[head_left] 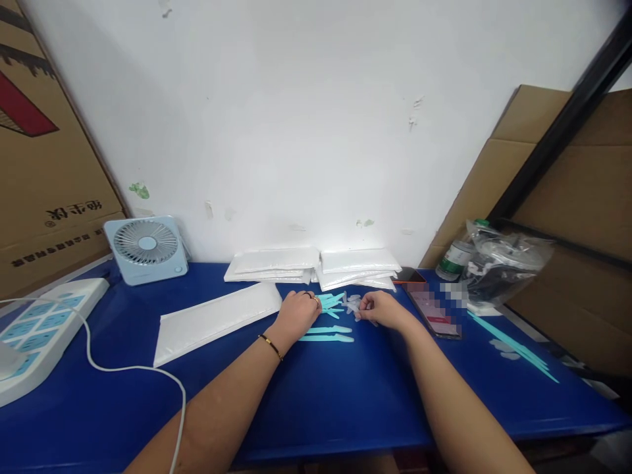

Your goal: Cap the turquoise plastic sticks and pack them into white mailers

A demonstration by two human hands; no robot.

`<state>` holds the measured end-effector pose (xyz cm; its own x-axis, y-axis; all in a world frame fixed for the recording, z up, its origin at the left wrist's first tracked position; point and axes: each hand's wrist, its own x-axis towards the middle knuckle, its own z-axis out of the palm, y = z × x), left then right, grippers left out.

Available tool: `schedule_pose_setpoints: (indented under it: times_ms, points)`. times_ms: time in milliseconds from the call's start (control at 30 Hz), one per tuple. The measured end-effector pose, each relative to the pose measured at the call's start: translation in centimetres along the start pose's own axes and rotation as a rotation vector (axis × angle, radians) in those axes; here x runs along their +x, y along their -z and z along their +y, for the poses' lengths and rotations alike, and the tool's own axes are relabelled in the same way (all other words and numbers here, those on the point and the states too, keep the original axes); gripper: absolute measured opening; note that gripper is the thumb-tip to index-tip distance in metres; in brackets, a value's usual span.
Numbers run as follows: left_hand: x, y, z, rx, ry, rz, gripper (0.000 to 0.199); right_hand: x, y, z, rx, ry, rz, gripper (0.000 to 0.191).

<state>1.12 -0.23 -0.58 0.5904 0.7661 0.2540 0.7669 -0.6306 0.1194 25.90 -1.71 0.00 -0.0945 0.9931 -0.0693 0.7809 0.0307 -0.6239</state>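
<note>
Left hand (299, 313) is curled at turquoise sticks (332, 303), hold hidden | right hand (384, 309) is pinched at clear pieces (352, 305), hold unclear

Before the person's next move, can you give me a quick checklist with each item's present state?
1. Right grip at the small translucent plastic pieces: ok.
2. Piece pinched in it: cannot tell.
3. Left grip at the slender turquoise plastic sticks: ok.
4. Two front sticks apart from the jumbled ones: ok.
5. Thin white cable clear of left forearm in view: not ok, crosses it.
6. Flat rectangular lit smartphone clear of right grip: ok.
</note>
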Motion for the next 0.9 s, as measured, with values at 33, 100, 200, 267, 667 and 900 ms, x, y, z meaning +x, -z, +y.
schedule_pose_setpoints:
  times_ms: [33,100,200,267,667,900]
  points:
    - [0.0,0.1,0.1,-0.007,0.002,0.021,0.027,-0.1,0.2,-0.1,-0.011,0.031,0.014,0.018]
    - [-0.2,0.5,0.2,-0.069,0.016,0.067,0.025,-0.5,0.5,-0.3,-0.061,0.156,0.037,0.012]
    - [-0.4,1.2,0.4,-0.225,0.047,0.124,0.02,-0.8,0.4,-0.8,-0.183,0.37,-0.018,0.023]
    - [-0.5,1.5,0.5,-0.331,0.073,0.13,0.019,-0.7,0.1,-1.1,-0.291,0.419,-0.048,0.023]
    - [-0.4,0.9,-0.1,-0.609,0.143,0.1,0.024,-0.4,-1.4,-2.3,-0.102,0.341,0.174,0.01]
    - [-0.4,1.2,-0.2,-0.648,0.164,0.082,0.027,-0.4,-0.3,-2.7,0.897,0.217,0.388,0.031]
